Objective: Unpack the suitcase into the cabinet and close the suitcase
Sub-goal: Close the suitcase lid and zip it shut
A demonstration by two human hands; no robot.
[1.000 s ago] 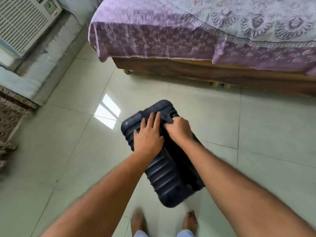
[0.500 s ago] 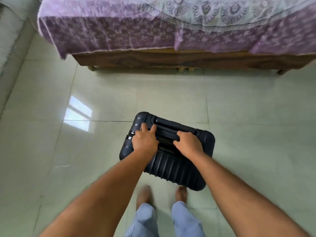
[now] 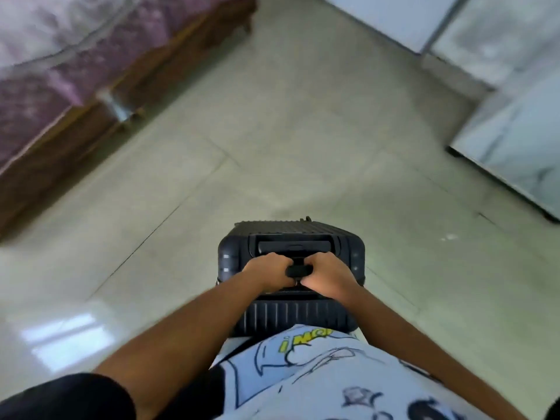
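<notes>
A dark ribbed hard-shell suitcase (image 3: pixel 291 241) stands upright and closed on the tiled floor right in front of me. My left hand (image 3: pixel 266 269) and my right hand (image 3: pixel 328 275) both grip the black carry handle (image 3: pixel 298 270) on its top, knuckles up, side by side. The lower part of the case is hidden behind my printed shirt. The frame is motion-blurred.
A wooden bed (image 3: pixel 75 116) with a purple cover runs along the left. Pale cabinet or wall panels (image 3: pixel 512 122) line the right side. Glossy floor tiles (image 3: pixel 288 131) stretch ahead between them.
The view swung right, so the bed moved from ahead to the left. The suitcase turned upright and square to me. Both hands shifted from its top edge onto the carry handle.
</notes>
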